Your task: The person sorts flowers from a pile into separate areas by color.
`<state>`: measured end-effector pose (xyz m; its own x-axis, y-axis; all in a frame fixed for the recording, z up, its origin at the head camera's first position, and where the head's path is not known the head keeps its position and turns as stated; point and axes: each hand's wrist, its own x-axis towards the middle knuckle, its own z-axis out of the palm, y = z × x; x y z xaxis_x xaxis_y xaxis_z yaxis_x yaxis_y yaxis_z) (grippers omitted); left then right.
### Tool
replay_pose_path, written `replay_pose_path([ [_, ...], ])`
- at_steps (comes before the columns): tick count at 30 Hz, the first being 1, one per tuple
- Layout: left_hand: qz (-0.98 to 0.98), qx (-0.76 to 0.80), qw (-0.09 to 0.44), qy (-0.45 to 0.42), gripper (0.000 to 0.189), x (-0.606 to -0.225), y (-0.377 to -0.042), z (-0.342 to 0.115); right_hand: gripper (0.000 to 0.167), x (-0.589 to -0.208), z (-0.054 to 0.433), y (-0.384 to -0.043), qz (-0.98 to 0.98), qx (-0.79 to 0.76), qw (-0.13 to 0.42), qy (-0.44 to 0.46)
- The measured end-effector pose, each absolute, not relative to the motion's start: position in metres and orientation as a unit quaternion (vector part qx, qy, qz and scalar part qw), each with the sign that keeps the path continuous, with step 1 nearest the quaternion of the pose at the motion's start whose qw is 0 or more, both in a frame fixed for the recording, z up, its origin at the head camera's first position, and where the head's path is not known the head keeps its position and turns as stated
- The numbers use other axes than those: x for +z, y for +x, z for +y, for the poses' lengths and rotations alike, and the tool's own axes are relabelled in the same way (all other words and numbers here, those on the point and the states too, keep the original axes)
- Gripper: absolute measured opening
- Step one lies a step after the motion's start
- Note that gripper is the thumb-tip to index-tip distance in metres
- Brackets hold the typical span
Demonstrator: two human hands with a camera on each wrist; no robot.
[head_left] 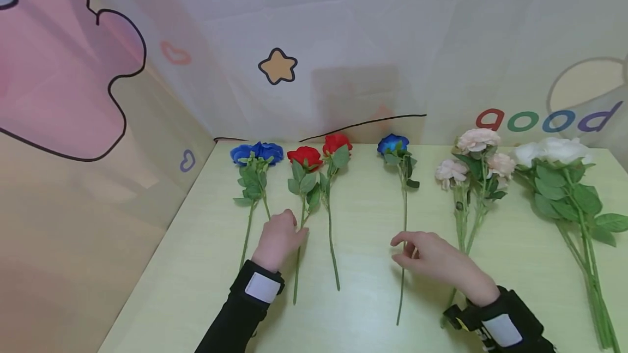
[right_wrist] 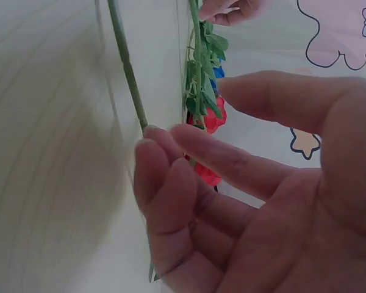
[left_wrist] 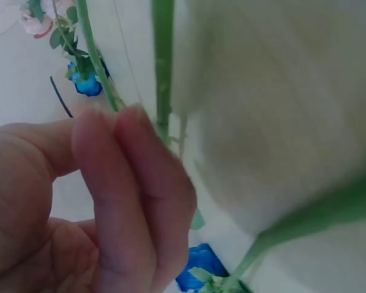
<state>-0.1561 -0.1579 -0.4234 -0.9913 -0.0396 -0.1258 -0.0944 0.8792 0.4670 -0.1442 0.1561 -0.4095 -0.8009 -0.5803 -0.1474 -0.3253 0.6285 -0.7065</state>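
Observation:
In the head view, my left hand (head_left: 279, 239) is at the stem of a red rose (head_left: 305, 158), thumb and index finger apart. The left wrist view shows its bent fingers (left_wrist: 134, 195) in front of a green stem (left_wrist: 163, 67); no grip on it shows. A second red rose (head_left: 337, 143) lies just right, and two blue flowers (head_left: 257, 152) lie to the left. My right hand (head_left: 436, 257) hovers over the stem of a single blue flower (head_left: 392, 143). In the right wrist view, its thumb (right_wrist: 268, 97) stands away from the loosely bent fingers, near that stem (right_wrist: 128, 70).
To the right lie several pale pink flowers (head_left: 478, 140), their stems partly under my right forearm. White flowers (head_left: 554, 151) with broad leaves lie at the far right. A printed cloth (head_left: 343, 31) hangs behind the pale table (head_left: 363, 266), and another panel borders its left side.

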Motion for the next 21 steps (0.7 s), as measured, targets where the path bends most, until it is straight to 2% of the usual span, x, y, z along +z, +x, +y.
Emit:
replay_pose_path([
  [4,0.962,0.257,0.082,-0.042,0.024,-0.4249,-0.1544,-0.1602,0.025,-0.4125,0.1561,-0.1434,0.891,-0.327,0.196,-0.248],
  [9,0.959,0.263,0.092,-0.044,0.032,-0.4244,-0.1542,-0.1618,0.019,-0.4152,0.1579,-0.1430,0.903,-0.305,0.182,-0.241],
  [21,0.948,0.312,0.066,-0.021,0.033,-0.4235,-0.1613,-0.1599,0.025,-0.4172,0.1607,-0.1437,0.901,-0.310,0.203,-0.225],
])
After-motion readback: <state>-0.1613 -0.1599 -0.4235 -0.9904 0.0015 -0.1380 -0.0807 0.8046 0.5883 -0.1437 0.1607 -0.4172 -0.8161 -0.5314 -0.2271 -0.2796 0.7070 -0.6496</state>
